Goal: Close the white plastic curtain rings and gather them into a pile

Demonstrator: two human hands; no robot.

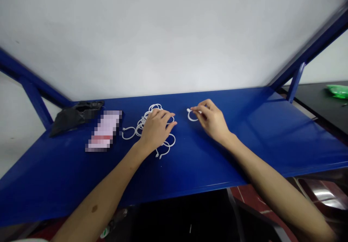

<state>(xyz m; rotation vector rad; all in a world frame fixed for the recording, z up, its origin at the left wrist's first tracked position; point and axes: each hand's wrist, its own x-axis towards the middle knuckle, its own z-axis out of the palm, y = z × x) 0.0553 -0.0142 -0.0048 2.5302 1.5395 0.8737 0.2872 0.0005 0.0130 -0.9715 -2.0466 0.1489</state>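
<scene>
A heap of white plastic curtain rings (139, 126) lies near the middle of the blue shelf, several of them overlapping. My left hand (156, 126) rests palm down over the heap with thumb and fingers apart, hiding part of it. Two open rings stick out toward me below that hand, and one opened ring (128, 137) lies at the heap's left side. To the right, my right hand (213, 120) pinches a single white curtain ring (191, 118) between thumb and fingertips, just at the shelf surface. The right part of that ring is hidden by the fingers.
The blue metal shelf (195, 162) backs onto a white wall, with slanted blue braces at both ends. A black plastic bag (73, 117) lies at the back left, beside a blurred-out pinkish flat object (106, 129). A green packet (338, 91) sits on a dark surface far right.
</scene>
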